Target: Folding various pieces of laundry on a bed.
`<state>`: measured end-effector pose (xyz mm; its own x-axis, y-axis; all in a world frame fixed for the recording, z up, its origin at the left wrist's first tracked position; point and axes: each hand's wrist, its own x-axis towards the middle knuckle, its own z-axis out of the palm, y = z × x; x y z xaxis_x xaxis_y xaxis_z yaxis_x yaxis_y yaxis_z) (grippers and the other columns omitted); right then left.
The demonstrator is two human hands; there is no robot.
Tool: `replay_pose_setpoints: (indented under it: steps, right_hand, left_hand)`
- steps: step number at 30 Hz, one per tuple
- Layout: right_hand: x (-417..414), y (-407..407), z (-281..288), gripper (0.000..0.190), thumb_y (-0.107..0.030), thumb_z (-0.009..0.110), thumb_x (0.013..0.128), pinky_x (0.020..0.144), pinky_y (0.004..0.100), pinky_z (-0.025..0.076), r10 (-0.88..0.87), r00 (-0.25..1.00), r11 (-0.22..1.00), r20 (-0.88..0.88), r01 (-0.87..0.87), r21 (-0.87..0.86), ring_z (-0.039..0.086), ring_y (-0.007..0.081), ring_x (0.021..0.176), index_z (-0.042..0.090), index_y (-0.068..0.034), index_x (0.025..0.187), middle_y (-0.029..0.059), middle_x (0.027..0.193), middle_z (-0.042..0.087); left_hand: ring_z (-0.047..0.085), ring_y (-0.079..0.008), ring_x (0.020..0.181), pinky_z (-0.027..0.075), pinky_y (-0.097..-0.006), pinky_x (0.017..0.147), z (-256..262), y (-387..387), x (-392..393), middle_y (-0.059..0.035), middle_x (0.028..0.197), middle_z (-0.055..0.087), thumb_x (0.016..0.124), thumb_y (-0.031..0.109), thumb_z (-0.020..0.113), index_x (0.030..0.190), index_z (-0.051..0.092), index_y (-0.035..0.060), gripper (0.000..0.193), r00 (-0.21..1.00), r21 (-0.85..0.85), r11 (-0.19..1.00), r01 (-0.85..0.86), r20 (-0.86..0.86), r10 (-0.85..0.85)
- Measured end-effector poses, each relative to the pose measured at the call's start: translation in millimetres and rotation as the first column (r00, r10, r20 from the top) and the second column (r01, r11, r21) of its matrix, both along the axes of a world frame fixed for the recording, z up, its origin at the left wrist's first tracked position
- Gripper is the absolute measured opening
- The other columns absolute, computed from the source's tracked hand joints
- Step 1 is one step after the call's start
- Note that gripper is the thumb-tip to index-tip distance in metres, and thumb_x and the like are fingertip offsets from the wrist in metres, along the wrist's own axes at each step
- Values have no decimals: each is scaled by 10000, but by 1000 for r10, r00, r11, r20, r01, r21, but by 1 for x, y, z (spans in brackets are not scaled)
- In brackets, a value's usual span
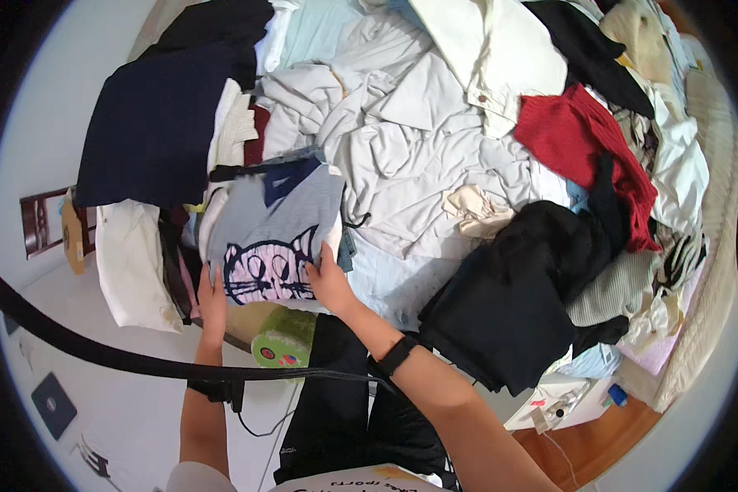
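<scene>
A folded grey garment (pixel 240 212) with a navy collar area and a pink cat-face print lies before me at the near left edge of the clothes. My left hand (pixel 212 298) is at its left lower edge, the fingers running up along the side. On the opposite edge, my right hand (pixel 332 277) grips the fabric, its thumb lying on top by the cat's ear. Undersides of both hands' grips are hidden by the cloth. Below the garment, a green cushioned object (pixel 283 338) with a printed end shows between my arms.
To the left rise stacks topped by navy cloth (pixel 154 129) and white folded cloth (pixel 135 264). A crumpled whitish sheet (pixel 406 147) spreads across the middle. Black folded clothing (pixel 504 301), a red knit garment (pixel 581 141) and a white denim-like garment (pixel 498 49) lie rightward. A black strap (pixel 129 366) crosses the view.
</scene>
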<state>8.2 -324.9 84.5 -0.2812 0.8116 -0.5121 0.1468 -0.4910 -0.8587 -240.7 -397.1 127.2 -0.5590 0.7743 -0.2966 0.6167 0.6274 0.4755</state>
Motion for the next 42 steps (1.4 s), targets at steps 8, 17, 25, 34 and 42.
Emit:
replay_pose_setpoints:
  steps: [8,17,25,34,42]
  right_hand:
    - [1,-16,-16,579,-126,473,873,679,483,428,61,992,992,107,-72,105,561,460,749,179,61,1335,336,787,559]
    - [13,-10,-26,613,-57,453,841,732,453,434,170,984,984,62,-172,40,559,444,828,132,79,1346,337,912,548]
    - [47,20,-20,614,-8,507,809,701,384,464,298,944,954,-145,-298,20,608,305,829,229,4,1357,230,923,605]
    - [356,192,-88,509,-205,687,752,771,378,470,-316,714,942,624,162,293,611,280,885,470,-35,1179,155,949,632]
    - [431,231,-90,556,-236,672,730,868,500,404,-266,-33,963,964,-54,264,438,319,1131,451,-120,1228,142,1236,424]
  left_hand:
    - [405,-384,1119,324,-447,941,24,44,97,-209,1198,439,867,193,535,1265,430,14,449,645,41,845,533,-666,-375]
    - [300,-246,1303,295,-390,976,-43,120,112,-77,1445,283,869,135,474,1359,357,103,505,427,-162,616,771,-586,-689]
    - [324,-221,1294,280,-395,983,-54,123,87,-71,1454,281,898,149,428,1409,270,134,535,459,-306,728,614,-611,-645]
    - [66,-356,1370,101,-500,1083,-52,131,232,-193,1485,73,890,418,449,1425,149,54,713,672,-156,744,650,-339,-658]
    - [-75,-389,1363,94,-590,1045,-112,123,193,-199,1483,-77,800,542,540,1442,20,100,937,690,-366,743,561,-289,-664]
